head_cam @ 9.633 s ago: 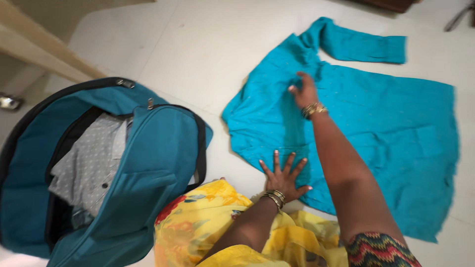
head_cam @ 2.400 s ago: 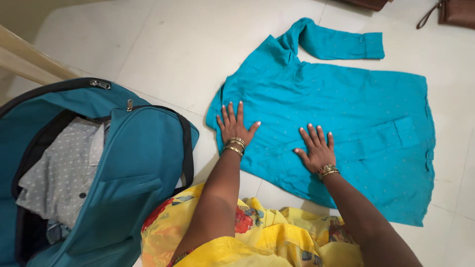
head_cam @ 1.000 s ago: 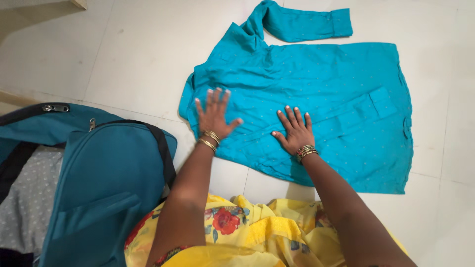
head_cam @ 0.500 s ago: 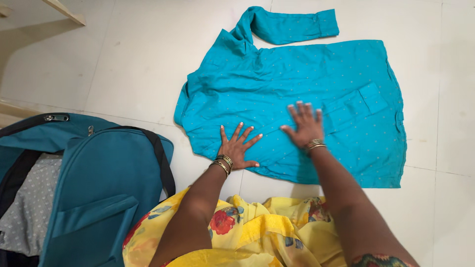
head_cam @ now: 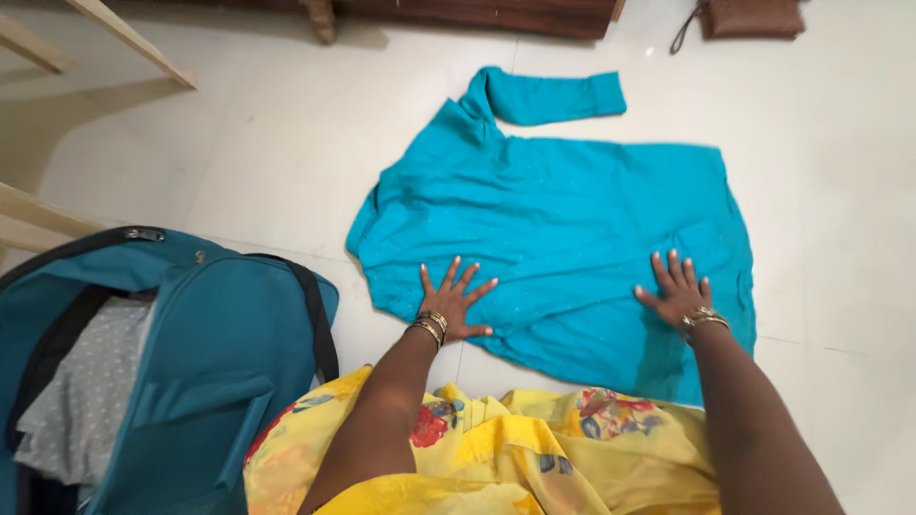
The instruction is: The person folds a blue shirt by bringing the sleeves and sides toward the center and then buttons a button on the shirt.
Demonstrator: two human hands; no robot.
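Pale floor tiles (head_cam: 239, 153) run under everything, and the teal shirt (head_cam: 563, 229) lies spread flat on them in front of you, one sleeve (head_cam: 553, 95) folded across above its collar end. Your left hand (head_cam: 453, 305) presses palm-down on the shirt's near edge toward the collar side, fingers splayed wide and gripping nothing. Your right hand (head_cam: 679, 294) lies flat on the shirt's near edge toward the hem, fingers spread, holding nothing either. Gold bangles (head_cam: 429, 327) ring both wrists. Just nearer to you than the shirt bunches your yellow flowered garment (head_cam: 515, 448). Well to the left of the shirt sits an open teal bag (head_cam: 205, 372), with a grey dotted cloth (head_cam: 86, 401) inside. Beyond the shirt, a brown pouch (head_cam: 744, 17) rests by dark wooden furniture (head_cam: 477, 11).
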